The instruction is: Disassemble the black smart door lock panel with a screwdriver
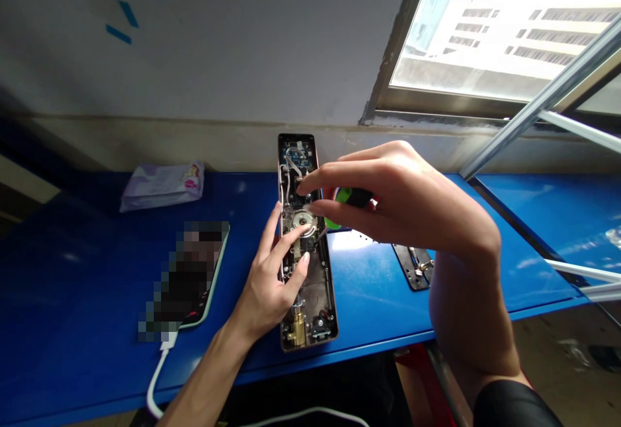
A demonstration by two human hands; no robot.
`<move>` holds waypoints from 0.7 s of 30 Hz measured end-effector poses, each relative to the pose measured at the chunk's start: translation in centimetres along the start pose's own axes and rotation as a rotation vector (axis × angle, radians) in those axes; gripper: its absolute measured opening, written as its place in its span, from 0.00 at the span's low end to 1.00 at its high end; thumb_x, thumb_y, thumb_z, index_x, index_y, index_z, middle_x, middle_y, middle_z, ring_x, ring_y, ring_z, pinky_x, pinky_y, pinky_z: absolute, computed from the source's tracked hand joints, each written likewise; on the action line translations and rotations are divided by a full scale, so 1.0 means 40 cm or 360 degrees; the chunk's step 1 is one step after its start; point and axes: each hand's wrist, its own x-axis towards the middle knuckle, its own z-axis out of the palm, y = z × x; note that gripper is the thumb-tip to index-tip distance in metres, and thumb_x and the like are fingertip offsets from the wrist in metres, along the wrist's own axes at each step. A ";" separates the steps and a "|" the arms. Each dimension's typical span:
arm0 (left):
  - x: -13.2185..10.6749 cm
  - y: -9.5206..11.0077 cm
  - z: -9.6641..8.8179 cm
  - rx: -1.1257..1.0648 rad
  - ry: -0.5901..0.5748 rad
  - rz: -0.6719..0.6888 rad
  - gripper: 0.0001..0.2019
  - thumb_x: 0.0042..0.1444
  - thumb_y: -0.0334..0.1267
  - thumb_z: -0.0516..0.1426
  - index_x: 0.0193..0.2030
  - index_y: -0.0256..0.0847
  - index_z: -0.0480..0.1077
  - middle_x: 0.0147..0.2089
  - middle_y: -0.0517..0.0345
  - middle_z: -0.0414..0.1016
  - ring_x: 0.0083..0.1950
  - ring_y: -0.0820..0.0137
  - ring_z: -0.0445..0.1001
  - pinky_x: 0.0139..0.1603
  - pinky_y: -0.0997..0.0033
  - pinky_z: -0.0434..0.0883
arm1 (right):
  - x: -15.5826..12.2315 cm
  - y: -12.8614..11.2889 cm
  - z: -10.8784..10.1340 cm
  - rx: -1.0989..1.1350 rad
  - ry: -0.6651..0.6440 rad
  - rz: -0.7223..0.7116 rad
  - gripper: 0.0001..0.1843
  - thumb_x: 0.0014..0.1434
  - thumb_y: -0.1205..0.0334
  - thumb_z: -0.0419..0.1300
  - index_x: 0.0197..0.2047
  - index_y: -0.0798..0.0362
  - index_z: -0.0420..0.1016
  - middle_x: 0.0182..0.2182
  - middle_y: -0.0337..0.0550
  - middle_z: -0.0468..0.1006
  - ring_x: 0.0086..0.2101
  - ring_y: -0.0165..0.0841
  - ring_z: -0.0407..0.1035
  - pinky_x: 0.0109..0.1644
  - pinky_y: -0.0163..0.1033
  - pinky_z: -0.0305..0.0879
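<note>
A long dark housing, which looks like an opened electronic door lock (317,281), lies on the blue table. Inside it are a blue circuit board (303,157) at the far end, white wires, a round metal part (301,220) near the middle and a brass-coloured piece (297,328) at the near end. My left hand (264,288) rests across its left edge with fingers spread, fingertips by the round part. Above the right edge, my right hand (407,191) grips a green and black screwdriver (334,222). Its thin shaft slants down toward the mechanism; where the tip touches is hidden.
A phone (201,284) with a white cable (154,382) lies on the left of the blue table (252,200). Behind it is a white and purple packet (162,184). A black plate with metal parts (412,272) lies right, partly behind my forearm. Metal bars (526,113) stand near the window.
</note>
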 end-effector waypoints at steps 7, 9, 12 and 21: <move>0.004 0.004 0.001 -0.0031 -0.0001 0.0009 0.22 0.69 0.41 0.56 0.69 0.47 0.69 0.84 0.56 0.39 0.82 0.53 0.47 0.80 0.48 0.54 | -0.003 -0.011 -0.005 0.0033 -0.0041 0.0054 0.22 0.62 0.70 0.61 0.59 0.57 0.77 0.41 0.42 0.84 0.33 0.25 0.73 0.38 0.31 0.65; 0.005 0.004 0.001 -0.0024 -0.0005 -0.0008 0.22 0.69 0.41 0.56 0.68 0.47 0.69 0.84 0.56 0.40 0.82 0.52 0.48 0.80 0.47 0.55 | 0.000 -0.010 -0.001 0.0003 -0.0005 0.0085 0.15 0.67 0.60 0.64 0.54 0.56 0.81 0.34 0.38 0.82 0.28 0.23 0.69 0.35 0.32 0.62; 0.004 0.005 0.000 -0.0015 0.0001 -0.0011 0.21 0.69 0.41 0.56 0.68 0.47 0.70 0.84 0.56 0.41 0.82 0.51 0.49 0.80 0.46 0.55 | 0.004 -0.006 0.004 0.0000 0.0013 0.0091 0.16 0.71 0.52 0.62 0.44 0.57 0.84 0.27 0.36 0.80 0.22 0.20 0.62 0.31 0.32 0.58; 0.002 0.005 0.001 -0.0031 0.0001 0.0015 0.22 0.69 0.41 0.56 0.69 0.47 0.69 0.84 0.56 0.39 0.82 0.52 0.47 0.80 0.46 0.54 | -0.006 -0.013 -0.007 0.0037 -0.0055 0.0019 0.27 0.59 0.75 0.58 0.61 0.60 0.76 0.42 0.42 0.84 0.35 0.25 0.74 0.40 0.31 0.66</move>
